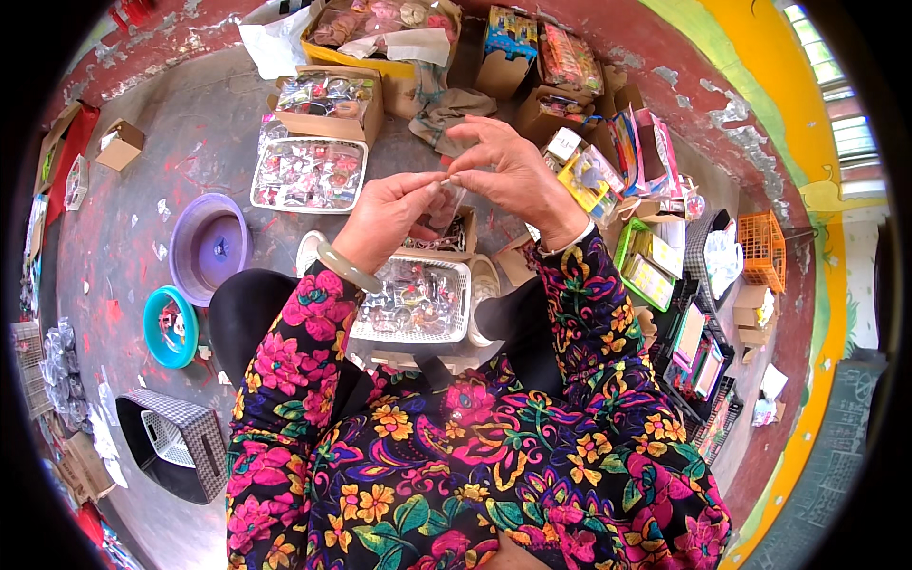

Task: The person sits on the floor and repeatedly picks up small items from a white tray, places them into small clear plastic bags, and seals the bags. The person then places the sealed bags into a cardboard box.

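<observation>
A small clear plastic packet with something pinkish inside hangs in front of my chest. My left hand pinches its top edge between thumb and finger; a pale bangle circles that wrist. From the other side, my right hand pinches at the same edge with thumb and forefinger, its other fingers raised. What exactly lies inside the packet is too small to tell. Between my legs, below the hands, stands a white plastic basket full of small clear packets. Another white basket of similar packets sits farther off, to the left.
On the left floor are a purple basin, a teal basin and a checkered bin. Cardboard boxes of packaged goods stand ahead. At right, a green basket, black crates and an orange crate line the wall.
</observation>
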